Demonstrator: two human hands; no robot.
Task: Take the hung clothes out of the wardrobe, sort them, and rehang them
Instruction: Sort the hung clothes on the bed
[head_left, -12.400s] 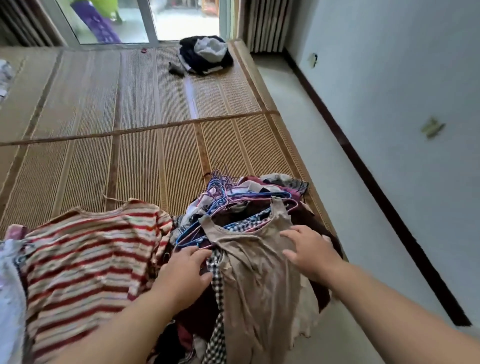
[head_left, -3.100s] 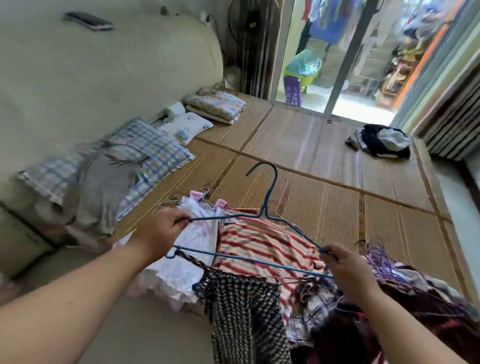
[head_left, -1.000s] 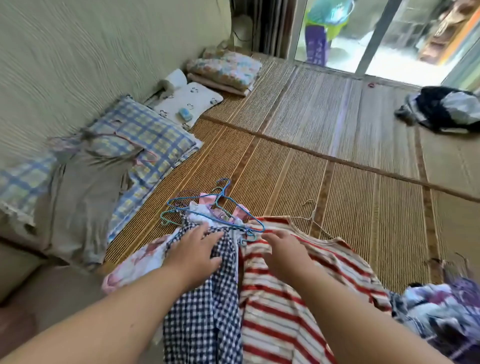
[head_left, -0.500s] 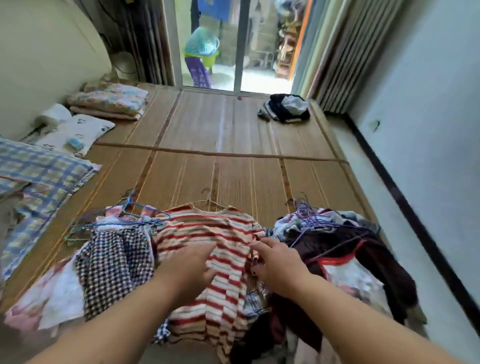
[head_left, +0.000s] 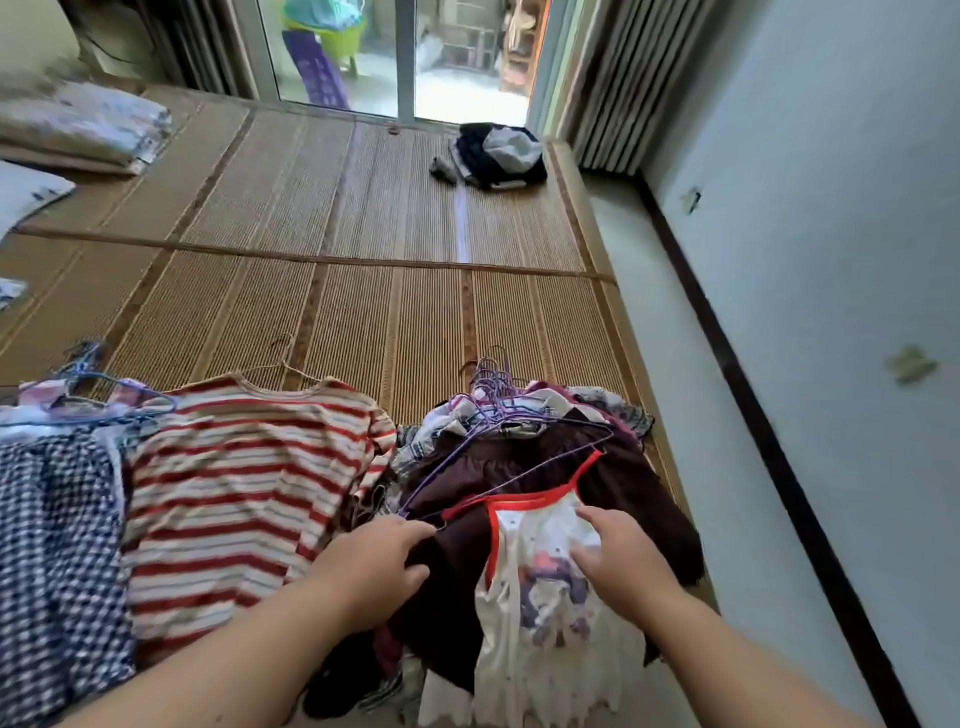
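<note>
A heap of clothes on purple wire hangers (head_left: 493, 400) lies at the mat's near right. On top is a white printed camisole with red trim (head_left: 540, 577) over a dark maroon garment (head_left: 639, 493). My right hand (head_left: 618, 561) rests on the camisole's chest with fingers spread. My left hand (head_left: 379, 566) pinches the end of the camisole's wire hanger at the heap's left edge. Left of the heap lies a red-and-white striped shirt (head_left: 244, 488) on a hanger, and further left a blue checked garment (head_left: 52, 551) with blue hangers (head_left: 88, 384).
A woven straw mat (head_left: 363, 312) covers the platform. A dark bundle of clothes (head_left: 493, 156) lies near the glass door at the back. Folded bedding (head_left: 78, 124) sits at the far left. A pale floor strip and wall run along the right.
My view swung right from the checked and striped garments to the heap. Both hands left the striped shirt; the left now pinches the camisole's hanger and the right rests on the camisole.
</note>
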